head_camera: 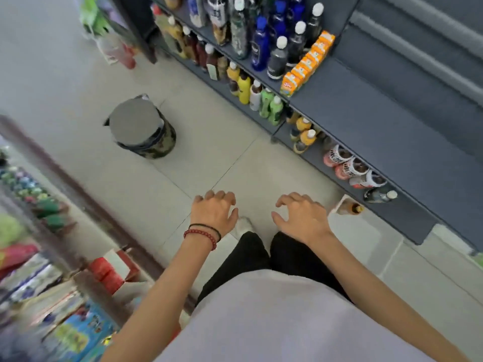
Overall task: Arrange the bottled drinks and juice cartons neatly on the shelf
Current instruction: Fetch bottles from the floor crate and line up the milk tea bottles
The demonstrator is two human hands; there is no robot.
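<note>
A grey shelf unit (366, 105) runs along the right. A row of orange juice cartons (308, 64) stands at the edge of one tier, beside dark and blue bottles (277, 48). Below are yellow and green bottles (258, 96), and lower still pink-and-white bottles (347, 165) lying on their sides. A small bottle (351, 208) lies in a white box on the floor. My left hand (214, 211) and my right hand (300, 215) hang over the floor with loosely curled fingers, holding nothing.
A round camouflage-patterned bin (142, 128) with a grey lid stands on the tiled floor to the left. Packed goods and red boxes (109, 270) line the left side. My legs and a white shoe (244, 226) are below the hands.
</note>
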